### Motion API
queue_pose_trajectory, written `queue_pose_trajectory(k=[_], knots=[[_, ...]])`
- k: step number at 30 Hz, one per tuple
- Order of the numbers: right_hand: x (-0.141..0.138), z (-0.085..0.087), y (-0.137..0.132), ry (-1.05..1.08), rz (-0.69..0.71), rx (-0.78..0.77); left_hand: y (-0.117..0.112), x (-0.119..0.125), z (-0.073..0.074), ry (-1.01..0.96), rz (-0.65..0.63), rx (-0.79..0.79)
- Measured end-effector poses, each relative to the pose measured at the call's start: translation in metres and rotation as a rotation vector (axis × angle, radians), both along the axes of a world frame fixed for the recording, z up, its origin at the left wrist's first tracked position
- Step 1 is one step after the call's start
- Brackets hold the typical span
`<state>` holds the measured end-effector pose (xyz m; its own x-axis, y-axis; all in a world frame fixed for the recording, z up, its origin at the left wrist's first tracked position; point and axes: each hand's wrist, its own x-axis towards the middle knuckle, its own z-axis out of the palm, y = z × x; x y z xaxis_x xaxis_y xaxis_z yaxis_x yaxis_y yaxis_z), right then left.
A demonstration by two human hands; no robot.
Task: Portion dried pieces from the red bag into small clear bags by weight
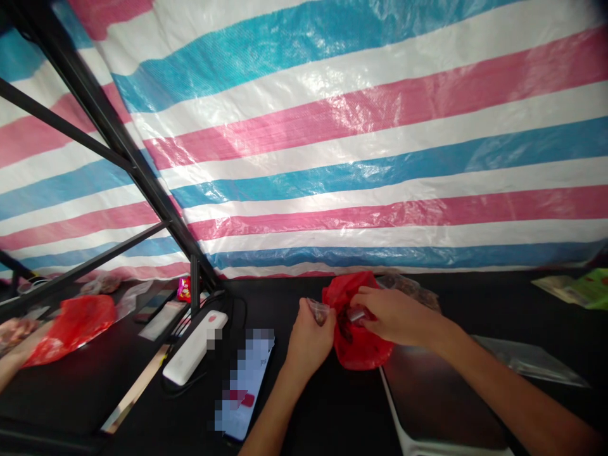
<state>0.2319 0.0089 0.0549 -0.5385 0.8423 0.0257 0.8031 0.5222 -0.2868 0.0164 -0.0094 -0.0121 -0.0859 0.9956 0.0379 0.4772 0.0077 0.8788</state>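
Observation:
A red plastic bag (363, 348) stands open on the black table, with dark small contents partly showing inside. At its left edge, my left hand (310, 335) is closed on a small clear plastic bag (318, 310). My right hand (382, 310) reaches into the mouth of the red bag from the right, fingers pinched around a small silvery piece (356, 315), whose kind I cannot make out. Behind the red bag lies a clear plastic bag (413, 290) with brownish contents.
A smartphone (249, 386) and a white power strip (194, 348) lie left of my hands. Under my right forearm sits a dark flat panel with a pale edge (437, 392). Clear bags (532, 361) lie right. Beyond a black metal frame (128, 152), another person's arm (19, 361) touches another red bag (76, 326).

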Motion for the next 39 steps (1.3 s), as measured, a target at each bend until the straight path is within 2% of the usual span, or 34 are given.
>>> queue_pose_trajectory(k=[3, 6, 9, 13, 18, 23, 29, 34, 39], knots=[[-0.005, -0.012, 0.005, -0.088, -0.002, 0.004, -0.002, 0.003, -0.007, -0.088, -0.089, -0.044], [-0.008, -0.022, 0.012, -0.149, -0.032, 0.083, -0.001, 0.006, -0.013, -0.146, -0.122, -0.068], [-0.009, -0.029, 0.017, -0.214, -0.065, 0.148, 0.005, 0.005, -0.014, -0.155, -0.088, -0.060], [-0.010, -0.035, 0.020, -0.255, -0.095, 0.150, 0.011, 0.001, -0.014, -0.191, -0.006, -0.028], [-0.010, -0.037, 0.021, -0.118, -0.075, 0.112, 0.016, 0.003, -0.025, -0.324, 0.080, -0.024], [-0.010, -0.041, 0.020, -0.054, -0.037, 0.079, 0.021, 0.009, -0.034, -0.539, 0.085, -0.110], [-0.013, -0.041, 0.016, -0.024, -0.046, 0.039, 0.019, 0.011, -0.025, -0.791, 0.027, -0.147], [-0.017, -0.035, 0.012, -0.004, -0.046, 0.000, 0.015, 0.012, -0.014, -0.989, 0.055, -0.186], [-0.021, -0.034, 0.010, 0.013, -0.041, -0.019, 0.014, 0.010, -0.005, -1.056, 0.115, -0.195]])
